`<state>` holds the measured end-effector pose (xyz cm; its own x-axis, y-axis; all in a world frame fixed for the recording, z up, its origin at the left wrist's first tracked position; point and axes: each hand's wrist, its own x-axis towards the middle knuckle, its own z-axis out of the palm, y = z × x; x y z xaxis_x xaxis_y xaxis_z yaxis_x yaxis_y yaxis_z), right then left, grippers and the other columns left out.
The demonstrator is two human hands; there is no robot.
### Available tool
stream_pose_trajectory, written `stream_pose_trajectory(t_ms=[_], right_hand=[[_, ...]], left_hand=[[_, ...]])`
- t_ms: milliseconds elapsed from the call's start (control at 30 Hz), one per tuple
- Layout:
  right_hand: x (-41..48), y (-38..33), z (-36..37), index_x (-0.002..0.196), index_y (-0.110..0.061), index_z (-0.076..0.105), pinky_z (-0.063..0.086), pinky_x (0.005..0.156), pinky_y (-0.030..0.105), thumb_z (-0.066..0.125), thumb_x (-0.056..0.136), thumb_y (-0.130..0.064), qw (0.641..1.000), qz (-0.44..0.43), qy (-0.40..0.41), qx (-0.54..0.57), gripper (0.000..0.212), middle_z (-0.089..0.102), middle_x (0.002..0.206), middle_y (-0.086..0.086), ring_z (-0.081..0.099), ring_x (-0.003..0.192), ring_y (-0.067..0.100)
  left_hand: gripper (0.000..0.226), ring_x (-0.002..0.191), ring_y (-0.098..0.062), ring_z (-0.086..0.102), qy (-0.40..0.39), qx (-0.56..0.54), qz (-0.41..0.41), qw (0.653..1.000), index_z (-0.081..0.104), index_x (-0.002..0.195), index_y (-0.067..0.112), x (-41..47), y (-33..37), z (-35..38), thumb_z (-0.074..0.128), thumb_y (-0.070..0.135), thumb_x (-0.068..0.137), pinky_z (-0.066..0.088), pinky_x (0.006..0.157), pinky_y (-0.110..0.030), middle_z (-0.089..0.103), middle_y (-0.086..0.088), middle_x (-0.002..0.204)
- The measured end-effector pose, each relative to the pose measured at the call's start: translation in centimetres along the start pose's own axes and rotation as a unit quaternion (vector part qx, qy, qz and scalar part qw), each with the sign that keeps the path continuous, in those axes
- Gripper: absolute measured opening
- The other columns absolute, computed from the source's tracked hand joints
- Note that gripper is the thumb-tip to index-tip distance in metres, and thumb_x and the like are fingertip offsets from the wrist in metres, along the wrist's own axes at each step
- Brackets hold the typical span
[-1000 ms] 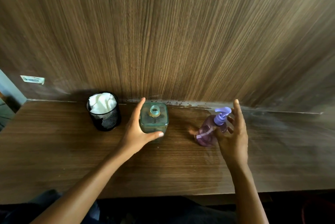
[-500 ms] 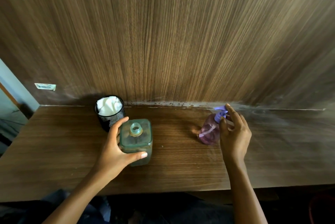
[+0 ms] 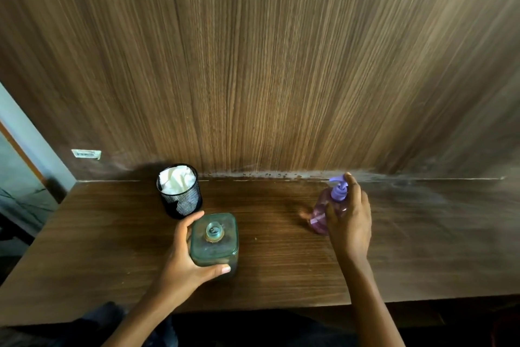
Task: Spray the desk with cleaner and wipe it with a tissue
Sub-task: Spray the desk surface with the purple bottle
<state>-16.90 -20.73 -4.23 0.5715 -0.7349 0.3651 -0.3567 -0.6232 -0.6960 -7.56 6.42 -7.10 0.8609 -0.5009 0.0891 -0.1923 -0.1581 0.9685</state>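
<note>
A pink spray bottle (image 3: 320, 213) with a purple nozzle stands on the brown wooden desk (image 3: 281, 262), right of centre. My right hand (image 3: 349, 220) is wrapped around its right side, index finger over the nozzle. A square green glass jar (image 3: 214, 238) with a small round cap stands left of centre; my left hand (image 3: 187, 259) grips it from the left, thumb on its near side. White tissue (image 3: 177, 179) fills a black mesh cup (image 3: 183, 203) behind the jar.
A wood-grain wall panel (image 3: 281, 65) rises right behind the desk. The desk's left end borders a doorway with a pale wall (image 3: 25, 133). A small white label (image 3: 85, 154) sticks to the panel at the left. Dark floor lies below the desk's near edge.
My left hand has drawn the green jar toward me and to the left, away from the wall. My right hand has closed around the spray bottle.
</note>
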Motion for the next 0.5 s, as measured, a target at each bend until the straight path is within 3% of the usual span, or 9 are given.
stream_pose_trajectory(t_ms=[100,200,300,500], right_hand=[[-0.3,0.1,0.6,0.146,-0.028,0.016,0.045,0.095,0.055,0.064,0.081,-0.006,1.000,0.007,-0.026,0.015,0.083,0.046,0.138,0.013,0.044,0.125,0.030],[-0.6,0.1,0.8,0.145,-0.036,0.007,0.043,0.094,0.051,0.067,0.081,-0.010,0.998,0.032,-0.038,0.026,0.091,0.042,0.142,0.010,0.040,0.130,0.029],[-0.5,0.3,1.0,0.147,-0.031,0.009,0.043,0.089,0.049,0.070,0.079,-0.011,0.999,0.028,-0.036,0.006,0.094,0.039,0.143,0.008,0.036,0.131,0.028],[-0.4,0.5,1.6,0.147,-0.025,0.013,0.043,0.086,0.045,0.071,0.077,-0.011,1.000,0.018,-0.021,-0.014,0.092,0.040,0.140,0.009,0.039,0.125,0.030]], left_hand=[[0.099,0.102,-0.004,0.062,0.002,-0.016,-0.004,1.000,0.039,0.113,0.058,0.1,0.0,0.0,0.087,0.056,0.026,0.052,0.078,-0.015,0.061,0.005,0.112],[0.102,0.100,-0.001,0.062,-0.007,-0.026,-0.008,1.000,0.039,0.116,0.051,0.1,0.2,0.0,0.088,0.054,0.026,0.050,0.075,-0.011,0.060,0.004,0.113],[0.104,0.101,-0.001,0.062,-0.013,-0.035,-0.007,0.999,0.038,0.118,0.046,0.2,0.1,0.0,0.089,0.051,0.027,0.050,0.075,-0.011,0.058,0.005,0.115],[0.099,0.104,-0.004,0.061,-0.011,-0.046,-0.005,0.999,0.040,0.112,0.057,0.2,-0.1,0.1,0.088,0.056,0.026,0.051,0.078,-0.013,0.058,0.007,0.115]])
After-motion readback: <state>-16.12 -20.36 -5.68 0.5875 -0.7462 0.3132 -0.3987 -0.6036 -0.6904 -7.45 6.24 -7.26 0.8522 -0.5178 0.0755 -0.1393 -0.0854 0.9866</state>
